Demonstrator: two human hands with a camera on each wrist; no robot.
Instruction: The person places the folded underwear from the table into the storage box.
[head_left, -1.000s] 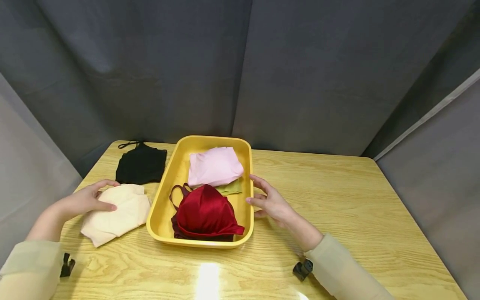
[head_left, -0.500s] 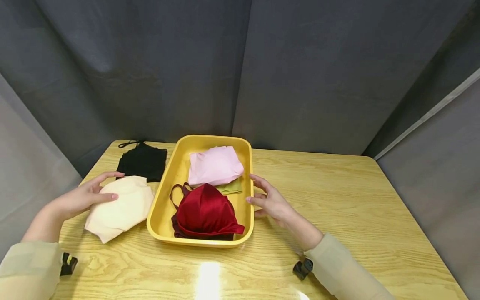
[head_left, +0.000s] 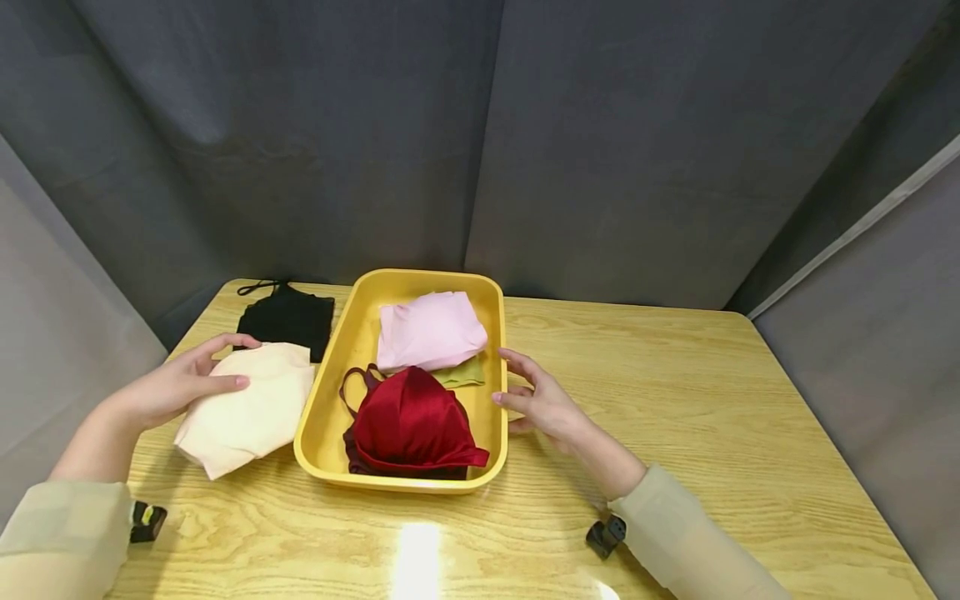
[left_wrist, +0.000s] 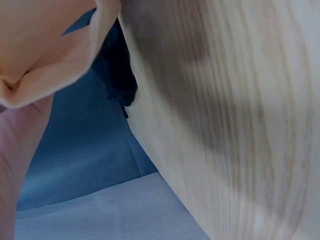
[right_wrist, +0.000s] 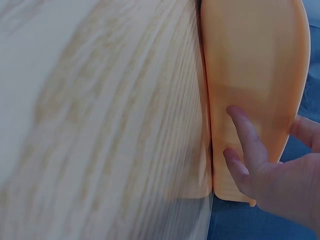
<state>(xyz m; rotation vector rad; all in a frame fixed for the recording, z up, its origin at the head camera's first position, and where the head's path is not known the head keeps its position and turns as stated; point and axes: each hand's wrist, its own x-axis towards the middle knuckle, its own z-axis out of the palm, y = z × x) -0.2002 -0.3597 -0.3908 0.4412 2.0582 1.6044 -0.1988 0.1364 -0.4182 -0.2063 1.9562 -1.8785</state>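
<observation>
In the head view my left hand point(head_left: 197, 377) holds a folded cream garment point(head_left: 258, 404) at its left side, thumb on top and a finger at its far edge. The left wrist view shows the garment's curled edge point(left_wrist: 75, 72) up close, above the thumb. My right hand point(head_left: 543, 408) holds the right side of a yellow tray point(head_left: 309, 467). In the right wrist view its fingers point(right_wrist: 250, 137) lie against the tray's outer wall point(right_wrist: 250, 55), with one digit over the rim. Inside the tray sit a red satin bra point(head_left: 412, 421) and a folded pink garment point(head_left: 431, 329).
A black strappy top point(head_left: 288, 321) lies at the table's far left corner, partly behind the cream garment. Green cloth point(head_left: 461, 375) peeks out under the pink garment. The wooden table point(head_left: 675, 400) extends rightward. Grey curtains point(head_left: 637, 150) stand behind and at both sides.
My left hand has drawn the cream garment rightward and away from me, up close to the tray's left side, now overlapping the black top's near edge. My right hand stays on the tray.
</observation>
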